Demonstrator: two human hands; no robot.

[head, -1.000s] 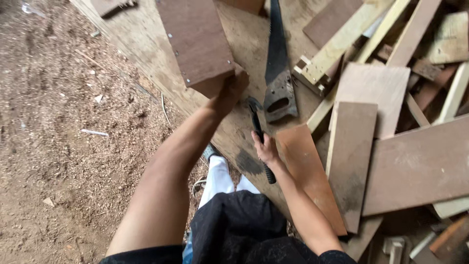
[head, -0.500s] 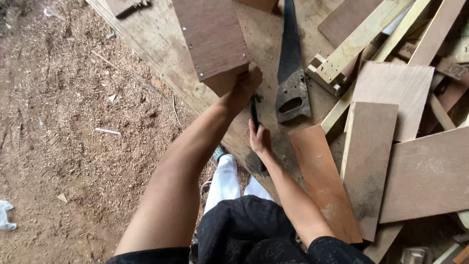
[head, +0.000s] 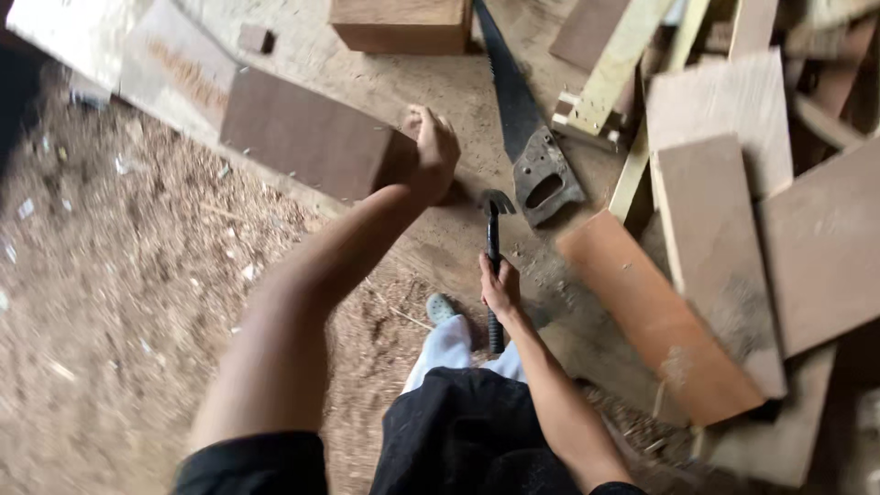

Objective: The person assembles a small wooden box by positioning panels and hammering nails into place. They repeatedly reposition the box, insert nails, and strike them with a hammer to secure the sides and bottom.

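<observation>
My left hand point(head: 431, 151) grips the near end of a dark brown wooden board point(head: 307, 136) that lies across a pale, dusty plank surface point(head: 422, 73). My right hand point(head: 500, 287) is closed around the black handle of a hammer point(head: 493, 243), whose metal head rests on the plank just right of the left hand. A hand saw point(head: 527, 137) with a dark grey handle lies on the plank right of the hammer head, its blade running up and away.
A wooden block point(head: 403, 23) sits at the top. Several boards and offcuts point(head: 715, 257) are piled on the right. Sawdust-covered ground point(head: 119, 302) fills the left. My leg and a shoe point(head: 442, 307) are below the hammer.
The view has swung, so the brown board now lies left of my left hand instead of above it. The hammer stays in my right hand, its head still near the saw handle.
</observation>
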